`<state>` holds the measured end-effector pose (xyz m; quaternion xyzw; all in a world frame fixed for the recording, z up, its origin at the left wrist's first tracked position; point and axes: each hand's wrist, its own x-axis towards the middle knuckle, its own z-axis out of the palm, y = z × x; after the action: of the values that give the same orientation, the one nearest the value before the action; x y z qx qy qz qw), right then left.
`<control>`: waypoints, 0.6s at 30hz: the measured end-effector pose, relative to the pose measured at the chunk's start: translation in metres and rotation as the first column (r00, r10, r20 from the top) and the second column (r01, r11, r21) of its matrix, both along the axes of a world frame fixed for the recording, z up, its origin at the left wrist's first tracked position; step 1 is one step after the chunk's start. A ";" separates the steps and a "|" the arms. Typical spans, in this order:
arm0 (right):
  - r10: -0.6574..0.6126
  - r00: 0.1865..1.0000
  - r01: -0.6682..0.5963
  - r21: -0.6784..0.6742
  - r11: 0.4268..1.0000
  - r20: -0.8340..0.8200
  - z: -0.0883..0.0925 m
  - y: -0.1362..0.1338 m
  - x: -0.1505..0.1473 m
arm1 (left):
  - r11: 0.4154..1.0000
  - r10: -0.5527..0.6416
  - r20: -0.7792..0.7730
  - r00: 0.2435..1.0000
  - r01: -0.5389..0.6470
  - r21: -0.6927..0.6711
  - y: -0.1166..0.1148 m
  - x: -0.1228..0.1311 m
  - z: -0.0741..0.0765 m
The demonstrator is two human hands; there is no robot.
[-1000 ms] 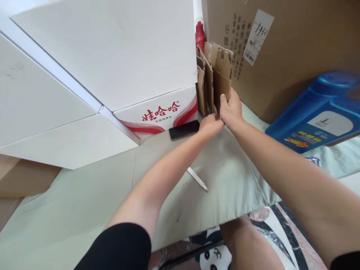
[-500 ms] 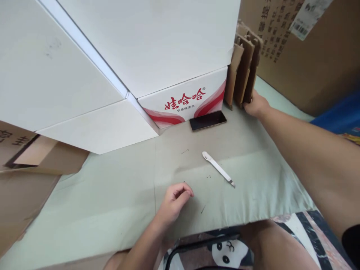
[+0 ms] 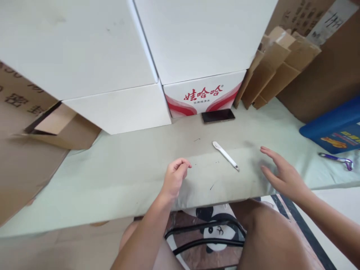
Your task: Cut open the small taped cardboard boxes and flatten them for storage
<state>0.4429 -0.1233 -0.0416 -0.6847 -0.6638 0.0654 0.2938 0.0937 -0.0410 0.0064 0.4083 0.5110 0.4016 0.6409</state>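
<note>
My left hand (image 3: 174, 177) rests at the front of the cloth-covered table (image 3: 118, 176), its fingers curled in and the thumb against them. No object shows in it. Above the table to the right is my right hand (image 3: 285, 178), empty, with fingers and thumb apart. Between the two hands lies a white utility knife (image 3: 225, 156), its blade end pointing toward me. A dark phone (image 3: 218, 116) lies flat in front of the white and red carton (image 3: 204, 98). Folded cardboard pieces (image 3: 271, 69) lean upright beside that carton.
Large white boxes (image 3: 197, 41) are stacked at the back. An open brown carton (image 3: 81, 131) stands at left. On the right are a blue package (image 3: 332, 125) and a purple-handled tool (image 3: 336, 158). Small dark scraps dot the cloth. A black-framed seat (image 3: 208, 243) is below the edge.
My right hand has let go of the folded cardboard and come back toward me, opening. The cardboard now leans by itself. The view has shifted; my left hand stays curled.
</note>
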 end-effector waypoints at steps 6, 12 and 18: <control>0.150 0.988 -0.152 0.045 0.987 0.047 0.039 0.022 -0.071 | 0.969 0.245 0.215 0.945 -0.247 -0.018 0.006 -0.039 0.009; 0.486 0.868 -0.495 0.106 0.862 0.102 0.075 0.064 -0.187 | 0.845 0.526 0.419 0.740 -0.510 -0.160 0.018 -0.104 0.022; 0.704 0.688 -0.726 0.166 0.667 0.178 0.091 0.103 -0.298 | 0.774 0.623 0.573 0.532 -0.521 -0.358 0.012 -0.143 0.029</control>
<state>0.1452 -0.0206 0.0496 -0.3343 -0.8954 0.0667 0.2865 -0.0492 -0.0295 0.0351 -0.0003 0.3805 0.6692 0.6382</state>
